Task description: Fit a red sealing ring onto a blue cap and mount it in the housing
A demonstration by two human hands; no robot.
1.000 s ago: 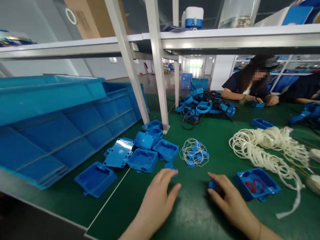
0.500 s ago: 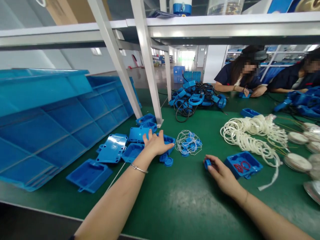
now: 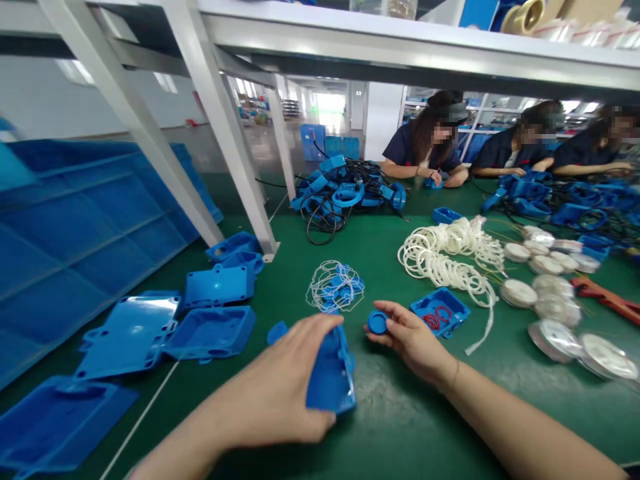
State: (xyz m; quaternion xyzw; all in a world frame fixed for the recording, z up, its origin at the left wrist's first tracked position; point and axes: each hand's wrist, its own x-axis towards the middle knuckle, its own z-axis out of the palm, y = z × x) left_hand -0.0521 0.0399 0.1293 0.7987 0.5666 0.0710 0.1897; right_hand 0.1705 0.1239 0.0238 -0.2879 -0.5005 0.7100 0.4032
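Observation:
My left hand (image 3: 280, 380) is closed round a blue plastic box (image 3: 333, 373), its open side tilted toward the right. Between thumb and fingers, my right hand (image 3: 407, 333) pinches a small round blue cap (image 3: 377, 323). Just beyond the hands lies a tangle of thin white rings (image 3: 320, 285) with small blue parts among it. Beside my right hand stands a blue box with red rings (image 3: 440, 313) inside. Part of another small blue piece (image 3: 277, 333) shows behind my left hand.
Blue boxes and lids (image 3: 220, 285) lie at left before a large blue crate (image 3: 100, 233). Shelf legs (image 3: 225, 133) rise from the table. White rings (image 3: 440, 253), reels (image 3: 555, 333) and an orange tool (image 3: 610, 300) lie at right. Blue parts with black cables (image 3: 350, 190) and co-workers (image 3: 425, 140) are beyond.
My left hand has taken hold of a blue box among the parts at left and brought it nearer. My right hand has turned the cap to face me. The view has swung right.

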